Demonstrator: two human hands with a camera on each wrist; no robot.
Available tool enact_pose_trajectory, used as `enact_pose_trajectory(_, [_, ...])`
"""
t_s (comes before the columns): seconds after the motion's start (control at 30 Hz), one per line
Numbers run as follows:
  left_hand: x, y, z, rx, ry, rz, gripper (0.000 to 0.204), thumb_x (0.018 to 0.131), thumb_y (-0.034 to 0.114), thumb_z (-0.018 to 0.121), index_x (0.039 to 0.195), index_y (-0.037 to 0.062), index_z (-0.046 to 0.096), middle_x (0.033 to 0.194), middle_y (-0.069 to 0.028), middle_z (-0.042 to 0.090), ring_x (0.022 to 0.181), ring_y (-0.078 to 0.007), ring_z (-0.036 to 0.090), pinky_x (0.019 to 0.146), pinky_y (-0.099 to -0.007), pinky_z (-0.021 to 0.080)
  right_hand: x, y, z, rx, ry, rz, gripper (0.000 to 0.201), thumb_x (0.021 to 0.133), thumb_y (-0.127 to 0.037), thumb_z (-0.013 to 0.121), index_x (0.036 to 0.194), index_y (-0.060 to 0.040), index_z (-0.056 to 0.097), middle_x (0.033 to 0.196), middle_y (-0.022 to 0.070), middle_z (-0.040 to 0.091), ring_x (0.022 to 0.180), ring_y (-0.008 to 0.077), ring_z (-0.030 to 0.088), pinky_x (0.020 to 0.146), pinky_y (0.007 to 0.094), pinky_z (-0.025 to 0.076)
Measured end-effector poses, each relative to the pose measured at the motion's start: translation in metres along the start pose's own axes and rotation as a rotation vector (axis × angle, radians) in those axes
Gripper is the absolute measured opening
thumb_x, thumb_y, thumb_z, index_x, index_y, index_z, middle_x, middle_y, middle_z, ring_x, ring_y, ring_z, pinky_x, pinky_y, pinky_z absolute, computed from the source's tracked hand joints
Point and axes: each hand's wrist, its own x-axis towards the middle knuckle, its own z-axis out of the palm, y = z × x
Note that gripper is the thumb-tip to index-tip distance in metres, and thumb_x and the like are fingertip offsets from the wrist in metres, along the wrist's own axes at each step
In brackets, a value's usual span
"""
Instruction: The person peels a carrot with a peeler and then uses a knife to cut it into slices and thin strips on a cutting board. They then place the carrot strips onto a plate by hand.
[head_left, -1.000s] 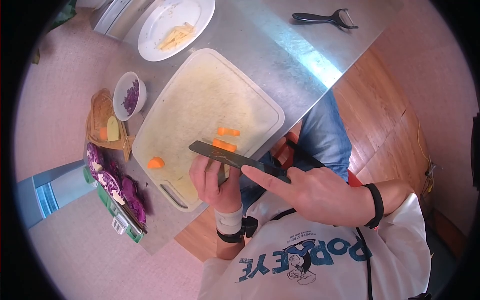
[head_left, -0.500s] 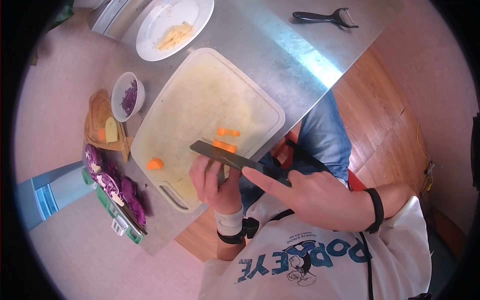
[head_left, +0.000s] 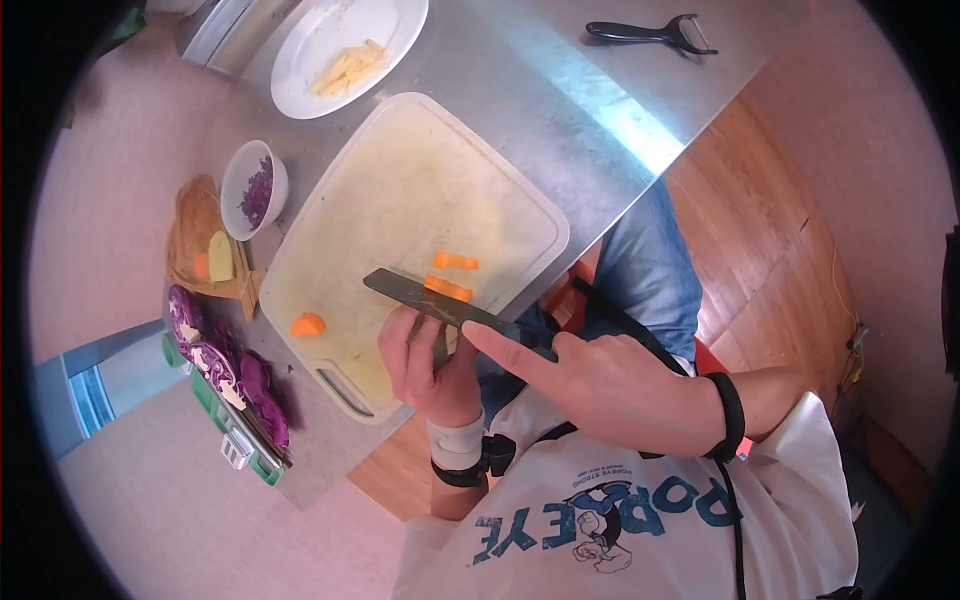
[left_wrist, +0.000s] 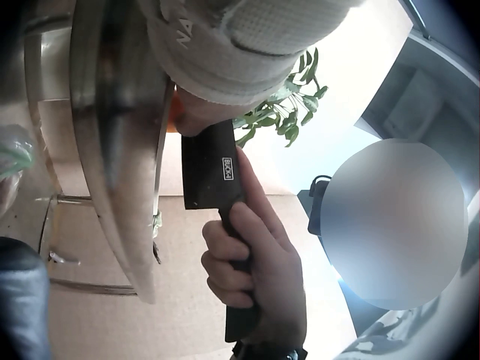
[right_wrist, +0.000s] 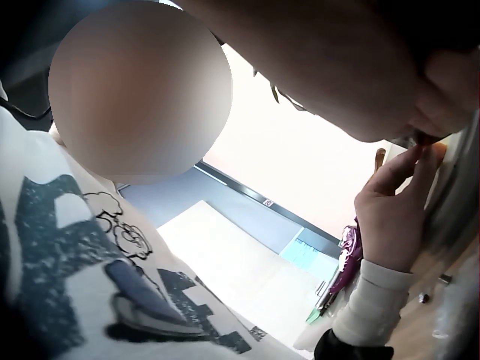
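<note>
My right hand [head_left: 625, 390] grips the handle of a black cleaver [left_wrist: 211, 169], its index finger stretched along the blade. The blade [head_left: 415, 292] crosses the lower part of a white cutting board [head_left: 420, 170], against a piece of carrot [head_left: 448, 289]. On the near side of the blade, my left hand [head_left: 432, 372] has its fingers bent and holds the carrot, which is mostly hidden by the blade and fingers. In the right wrist view, orange shows at the left hand's [right_wrist: 394, 214] fingertips. A carrot slice [head_left: 456, 262] lies just beyond, and a rounded carrot end [head_left: 308, 325] sits further left.
A white plate [head_left: 292, 85] holds pale strips, and a white bowl [head_left: 232, 190] holds shredded purple cabbage. Left of the board are a wooden basket [head_left: 190, 225] with a peeled yellowish piece and cut red cabbage [head_left: 262, 390]. A black peeler [head_left: 640, 34] lies at the far right.
The cleaver and my right hand have shifted left and slightly away from the body, the blade sliding along the carrot. My left hand has stayed nearly in place.
</note>
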Motion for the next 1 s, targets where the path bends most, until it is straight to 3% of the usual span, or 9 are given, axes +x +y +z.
enact_pose_trajectory(0.13, [-0.002, -0.003, -0.001, 0.009, -0.013, -0.016, 0.048, 0.063, -0.012, 0.089, 0.107, 0.0032, 0.075, 0.121, -0.0107, 0.071, 0.110, -0.0336, 0.067, 0.094, -0.0407, 0.055, -0.006, -0.007, -0.009, -0.015, -0.146, 0.101, 0.096, 0.088, 0.000, 0.064, 0.172, -0.0179, 0.020, 0.070, 0.0155, 0.058, 0.054, 0.0307, 0.063, 0.049, 0.0407, 0.053])
enact_pose_trajectory(0.3, [-0.001, -0.001, 0.000, 0.004, -0.014, -0.022, 0.047, 0.064, -0.011, 0.089, 0.107, 0.0037, 0.074, 0.121, -0.0108, 0.071, 0.110, -0.0339, 0.067, 0.094, -0.0411, 0.055, 0.003, 0.002, 0.005, 0.025, 0.053, -0.025, 0.098, 0.086, 0.003, 0.065, 0.172, -0.0181, 0.020, 0.071, 0.0171, 0.058, 0.055, 0.0311, 0.063, 0.050, 0.0408, 0.053])
enact_pose_trajectory(0.43, [-0.003, -0.005, -0.001, 0.007, -0.012, -0.019, 0.047, 0.065, -0.010, 0.089, 0.107, 0.0039, 0.074, 0.121, -0.0111, 0.070, 0.110, -0.0339, 0.067, 0.094, -0.0413, 0.055, -0.002, -0.007, -0.007, -0.104, -0.128, 0.096, 0.088, 0.090, -0.010, 0.070, 0.169, -0.0121, 0.030, 0.069, 0.0118, 0.058, 0.053, 0.0228, 0.062, 0.048, 0.0351, 0.051])
enact_pose_trajectory(0.5, [-0.002, -0.002, 0.000, 0.010, -0.016, -0.032, 0.047, 0.065, -0.010, 0.089, 0.107, 0.0038, 0.074, 0.121, -0.0112, 0.070, 0.110, -0.0341, 0.067, 0.094, -0.0414, 0.055, 0.003, -0.001, 0.001, -0.045, -0.020, 0.047, 0.100, 0.084, 0.005, 0.065, 0.171, -0.0178, 0.021, 0.073, 0.0180, 0.059, 0.056, 0.0307, 0.065, 0.050, 0.0395, 0.055])
enact_pose_trajectory(0.6, [0.002, 0.000, 0.000, 0.010, -0.022, -0.011, 0.047, 0.065, -0.010, 0.090, 0.108, 0.0039, 0.074, 0.121, -0.0111, 0.070, 0.110, -0.0342, 0.067, 0.094, -0.0416, 0.055, 0.009, 0.002, 0.011, -0.098, 0.082, -0.017, 0.099, 0.084, 0.004, 0.064, 0.171, -0.0174, 0.022, 0.073, 0.0179, 0.059, 0.055, 0.0308, 0.065, 0.050, 0.0390, 0.055])
enact_pose_trajectory(0.73, [0.001, -0.001, -0.001, -0.007, -0.015, -0.013, 0.047, 0.068, -0.010, 0.089, 0.110, 0.0043, 0.074, 0.121, -0.0109, 0.070, 0.110, -0.0334, 0.067, 0.094, -0.0416, 0.056, 0.007, -0.004, 0.001, -0.142, -0.109, 0.110, 0.088, 0.090, -0.010, 0.070, 0.168, -0.0122, 0.031, 0.068, 0.0124, 0.060, 0.056, 0.0259, 0.066, 0.050, 0.0369, 0.053])
enact_pose_trajectory(0.8, [0.001, 0.000, 0.001, -0.005, -0.022, -0.018, 0.047, 0.068, -0.010, 0.089, 0.110, 0.0046, 0.074, 0.122, -0.0109, 0.071, 0.110, -0.0332, 0.067, 0.094, -0.0415, 0.056, 0.017, 0.006, 0.014, -0.117, 0.052, 0.046, 0.089, 0.089, -0.010, 0.070, 0.169, -0.0122, 0.030, 0.068, 0.0130, 0.061, 0.057, 0.0273, 0.066, 0.050, 0.0380, 0.054])
enact_pose_trajectory(1.0, [0.002, -0.003, -0.001, -0.003, -0.016, 0.013, 0.046, 0.070, -0.009, 0.089, 0.111, 0.0055, 0.074, 0.122, -0.0106, 0.071, 0.110, -0.0329, 0.067, 0.094, -0.0414, 0.056, 0.010, 0.006, 0.016, -0.138, 0.020, 0.065, 0.091, 0.089, -0.010, 0.070, 0.170, -0.0143, 0.028, 0.068, 0.0130, 0.060, 0.057, 0.0271, 0.067, 0.050, 0.0386, 0.053])
